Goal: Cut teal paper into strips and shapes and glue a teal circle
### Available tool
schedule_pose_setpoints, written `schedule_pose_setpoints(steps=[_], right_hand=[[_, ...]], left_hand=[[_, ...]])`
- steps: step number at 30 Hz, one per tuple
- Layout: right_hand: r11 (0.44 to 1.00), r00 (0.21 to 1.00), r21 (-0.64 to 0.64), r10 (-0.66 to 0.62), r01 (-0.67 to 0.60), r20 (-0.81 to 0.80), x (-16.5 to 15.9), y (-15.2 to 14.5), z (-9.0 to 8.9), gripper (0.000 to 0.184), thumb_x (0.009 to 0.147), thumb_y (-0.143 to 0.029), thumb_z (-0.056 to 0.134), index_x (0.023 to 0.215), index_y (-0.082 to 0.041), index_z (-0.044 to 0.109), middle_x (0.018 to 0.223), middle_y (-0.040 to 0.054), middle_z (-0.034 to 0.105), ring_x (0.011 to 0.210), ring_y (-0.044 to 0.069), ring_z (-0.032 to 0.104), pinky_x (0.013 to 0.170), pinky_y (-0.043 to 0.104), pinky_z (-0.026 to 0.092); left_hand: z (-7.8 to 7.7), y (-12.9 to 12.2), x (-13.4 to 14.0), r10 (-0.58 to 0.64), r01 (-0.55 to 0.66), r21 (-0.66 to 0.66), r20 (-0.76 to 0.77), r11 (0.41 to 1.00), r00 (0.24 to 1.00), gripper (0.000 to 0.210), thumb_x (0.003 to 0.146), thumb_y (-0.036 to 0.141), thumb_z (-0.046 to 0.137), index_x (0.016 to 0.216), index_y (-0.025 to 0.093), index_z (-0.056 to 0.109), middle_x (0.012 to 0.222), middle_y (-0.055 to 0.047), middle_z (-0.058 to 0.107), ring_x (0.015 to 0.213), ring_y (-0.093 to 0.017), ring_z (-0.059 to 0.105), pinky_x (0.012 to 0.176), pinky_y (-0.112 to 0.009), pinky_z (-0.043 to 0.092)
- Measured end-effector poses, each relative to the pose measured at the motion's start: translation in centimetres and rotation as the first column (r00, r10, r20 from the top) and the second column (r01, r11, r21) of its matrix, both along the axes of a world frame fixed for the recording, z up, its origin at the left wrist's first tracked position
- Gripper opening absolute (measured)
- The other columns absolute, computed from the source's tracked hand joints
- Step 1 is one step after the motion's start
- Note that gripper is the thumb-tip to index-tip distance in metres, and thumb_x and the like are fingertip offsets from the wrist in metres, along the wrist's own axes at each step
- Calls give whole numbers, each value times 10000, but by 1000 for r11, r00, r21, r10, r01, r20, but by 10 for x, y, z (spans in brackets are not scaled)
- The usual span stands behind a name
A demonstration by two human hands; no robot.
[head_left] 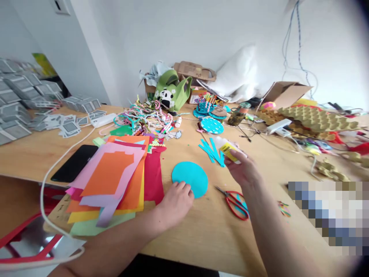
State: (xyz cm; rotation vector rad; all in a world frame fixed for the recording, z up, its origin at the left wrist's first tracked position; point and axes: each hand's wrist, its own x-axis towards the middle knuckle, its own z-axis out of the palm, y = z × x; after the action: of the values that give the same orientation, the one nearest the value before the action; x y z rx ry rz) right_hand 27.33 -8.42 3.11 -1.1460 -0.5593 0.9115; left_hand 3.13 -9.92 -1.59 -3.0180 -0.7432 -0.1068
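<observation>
My left hand (178,201) rests on the near edge of a round blue paper disc (191,175), fingers lying over it. My right hand (243,167) is closed around a small white glue bottle (229,149) with a yellow label, held tilted above the table. Behind the bottle lie several narrow blue paper strips (211,150). Red-handled scissors (236,206) lie beside my right forearm, with a blue scrap under their handles. To the left of the disc, a stack of coloured paper (108,173) tops a dark red sheet (153,173).
A black phone (75,163) and white cable (49,169) lie left. Behind are a tangle of coloured cords (144,119), a green panda bag (173,94) and a white-dotted blue disc (211,125). Egg trays (317,117) and a cardboard box (285,94) stand back right.
</observation>
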Motion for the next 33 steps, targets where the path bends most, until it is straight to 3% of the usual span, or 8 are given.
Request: schedule_pose_setpoints(steps=[4,7,14,19,23,28,33], right_hand=[[996,970,73,-31,50,-240,-14,-17,-18,334,558,-227,798,781,-196,551,713,-48,563,517,35,462,410,131,371],[995,913,90,-10,50,-407,-18,-19,-29,368,559,-269,805,813,-207,546,705,-48,582,502,45,476,398,136,383],[976,824,171,-12,132,-567,-8,-23,-39,387,596,-329,824,845,-193,562,724,-30,628,481,49,506,366,138,410],[970,796,185,-12,155,-606,-7,-22,-42,404,630,-422,807,872,-189,585,740,-26,641,545,71,570,406,153,466],[977,793,159,-18,145,-609,-12,-22,-43,407,657,-472,778,900,-197,601,779,-11,677,591,108,619,502,235,542],[988,789,136,23,77,-613,-17,-24,-42,414,654,-515,767,895,-221,603,813,-5,707,591,133,640,622,351,577],[984,783,149,16,99,-622,-16,-22,-44,406,667,-549,743,843,-213,597,728,-30,686,467,73,552,522,249,526]], left_hand=[[-3,-2,1,-31,31,-16,41,999,999,125,869,119,500,921,144,611,922,-82,602,899,-248,549,740,-393,462],[-5,-2,2,-14,25,-70,152,997,988,151,898,232,509,973,168,624,956,-74,618,952,-250,544,796,-406,472],[-5,16,-1,178,-134,-137,397,982,900,230,898,268,506,1085,165,591,1254,-92,559,1184,-251,473,1034,-426,387],[-12,26,-3,294,-261,-140,339,955,894,538,863,344,544,1328,117,397,1398,-182,438,1318,-310,375,1089,-512,308],[-17,26,-4,329,-297,-154,263,942,907,719,836,456,568,1408,122,288,1441,-212,381,1356,-347,322,1085,-542,290],[-17,25,-5,321,-291,-164,207,943,924,780,830,481,563,1445,139,226,1474,-215,329,1382,-356,273,1092,-546,272],[-16,26,-6,334,-304,-174,183,937,925,800,838,466,552,1463,137,176,1480,-229,313,1389,-351,266,1089,-531,283]])
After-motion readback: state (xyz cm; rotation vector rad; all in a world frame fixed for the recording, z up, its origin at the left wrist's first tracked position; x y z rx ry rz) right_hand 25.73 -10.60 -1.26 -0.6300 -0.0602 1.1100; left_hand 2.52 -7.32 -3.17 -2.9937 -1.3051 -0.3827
